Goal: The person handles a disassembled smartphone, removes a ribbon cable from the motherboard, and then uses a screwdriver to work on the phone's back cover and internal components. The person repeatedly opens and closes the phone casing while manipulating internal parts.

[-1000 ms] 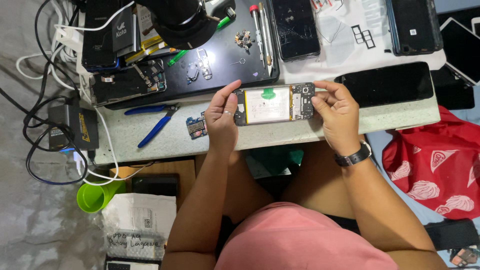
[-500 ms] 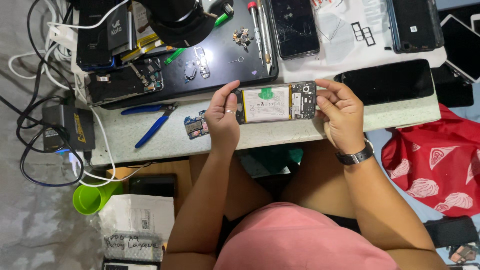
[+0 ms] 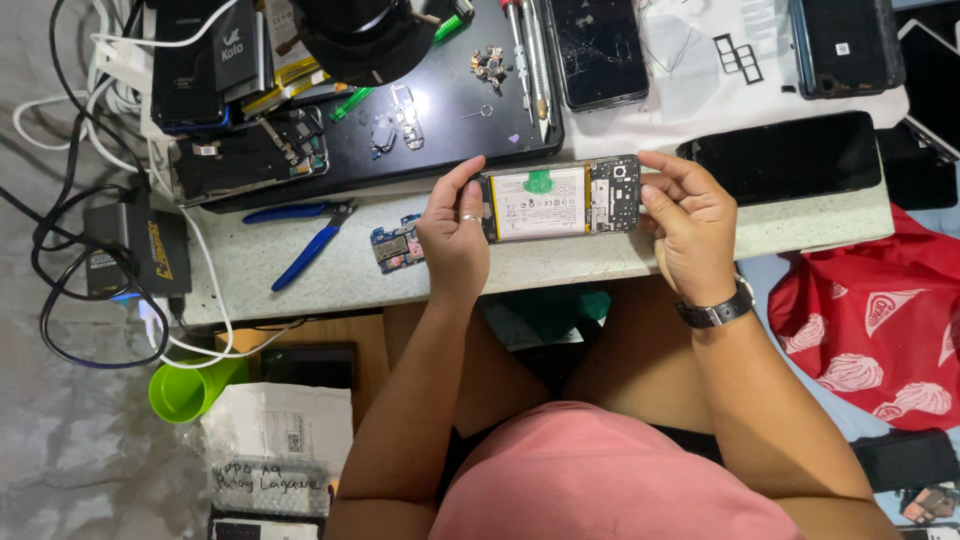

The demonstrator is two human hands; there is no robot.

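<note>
Centrally, over the pale workbench point(image 3: 700, 245) front edge, both hands grip an opened phone point(image 3: 560, 198) — left hand point(image 3: 455, 240) clamps one end, right hand point(image 3: 690, 225) the other. Blue pliers point(image 3: 305, 250) lie left of it.

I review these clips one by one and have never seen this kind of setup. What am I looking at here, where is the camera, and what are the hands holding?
One camera, worn on a person's head, looks straight down; there is no robot. Both bare hands hold an opened phone with its back off, battery and circuit parts showing. The left hand grips one end, the right hand, with a wristwatch, the other. On the workbench lie blue-handled pliers, a small circuit board, a black work mat with tiny parts, and several other phones. A red bag sits beside the person.
</note>
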